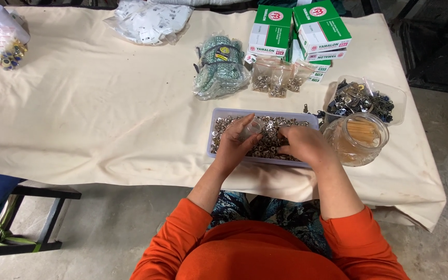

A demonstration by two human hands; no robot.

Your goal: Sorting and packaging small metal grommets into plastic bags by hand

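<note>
A shallow pale tray (214, 115) full of small silver metal rings lies on the cloth-covered table (105, 114) in front of me. My left hand (234, 145) is over the tray's left half and holds a small clear plastic bag (251, 128) between fingers and thumb. On the tray's right half, my right hand (303, 145) rests palm down in the rings with fingers curled; whether it grips any is hidden.
A clear jar (358, 139) stands right of the tray, with a clear tub of dark metal parts (364, 98) behind it. Green-and-white boxes (299, 31), small filled bags (278, 78) and a green bundle (220, 67) lie behind. A dark stool (37, 218) stands below left.
</note>
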